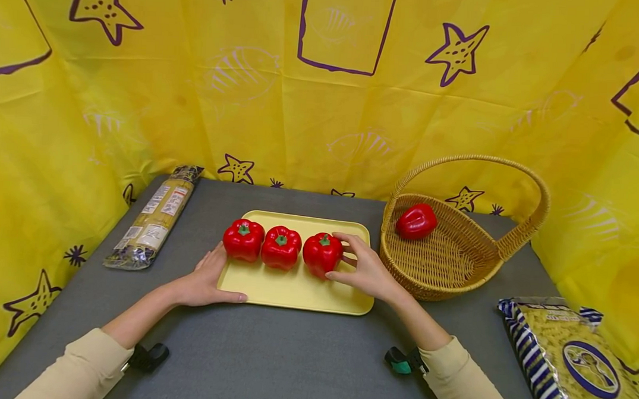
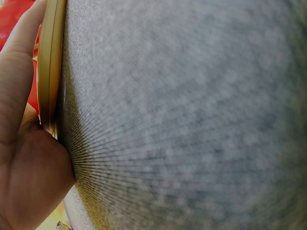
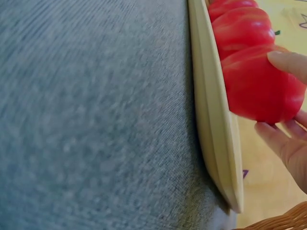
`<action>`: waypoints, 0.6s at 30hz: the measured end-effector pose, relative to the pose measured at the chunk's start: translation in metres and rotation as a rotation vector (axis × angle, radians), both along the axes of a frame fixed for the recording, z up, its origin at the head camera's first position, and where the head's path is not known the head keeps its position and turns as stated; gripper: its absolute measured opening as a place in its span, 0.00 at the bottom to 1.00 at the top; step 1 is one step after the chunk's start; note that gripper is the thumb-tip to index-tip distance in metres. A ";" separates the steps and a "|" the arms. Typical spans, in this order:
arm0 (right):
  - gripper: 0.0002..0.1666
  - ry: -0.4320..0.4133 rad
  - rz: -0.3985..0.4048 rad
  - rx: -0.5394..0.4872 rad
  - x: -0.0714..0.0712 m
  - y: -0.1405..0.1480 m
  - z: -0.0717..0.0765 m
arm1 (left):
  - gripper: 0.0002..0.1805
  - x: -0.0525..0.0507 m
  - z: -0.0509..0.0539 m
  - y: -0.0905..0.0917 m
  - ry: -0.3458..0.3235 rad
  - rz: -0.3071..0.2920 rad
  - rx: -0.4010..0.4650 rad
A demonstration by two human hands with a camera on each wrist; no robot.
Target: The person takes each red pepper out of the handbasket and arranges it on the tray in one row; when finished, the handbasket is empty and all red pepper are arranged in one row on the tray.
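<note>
Three red bell peppers stand in a row on a pale yellow tray point(image 1: 299, 291), green stems up. My right hand point(image 1: 367, 270) holds the rightmost bell pepper point(image 1: 321, 256) from its right side, thumb in front and fingers behind; the right wrist view shows the same grip on this pepper point(image 3: 259, 86). The middle bell pepper point(image 1: 281, 249) and the left bell pepper point(image 1: 244, 241) stand beside it, untouched. At the tray's front left corner rests my left hand point(image 1: 204, 282), fingers straight along the left side and thumb on the front rim point(image 2: 52, 57).
Right of the tray stands a wicker basket point(image 1: 428, 281) with a tall handle; another red bell pepper point(image 1: 417, 221) lies inside. A long pack of noodles point(image 1: 155, 222) lies at the left, a bag of pasta point(image 1: 585, 366) at the front right. Yellow cloth surrounds the grey table.
</note>
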State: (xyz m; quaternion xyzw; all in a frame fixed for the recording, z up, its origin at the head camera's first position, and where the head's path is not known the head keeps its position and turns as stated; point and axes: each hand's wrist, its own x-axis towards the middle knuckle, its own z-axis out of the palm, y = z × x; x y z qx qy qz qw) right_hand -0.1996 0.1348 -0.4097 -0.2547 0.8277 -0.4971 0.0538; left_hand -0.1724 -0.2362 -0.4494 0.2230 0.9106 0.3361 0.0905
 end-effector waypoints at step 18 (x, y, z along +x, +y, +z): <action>0.48 -0.083 0.063 -0.075 0.000 -0.007 0.000 | 0.63 0.000 0.000 0.001 0.004 0.002 0.001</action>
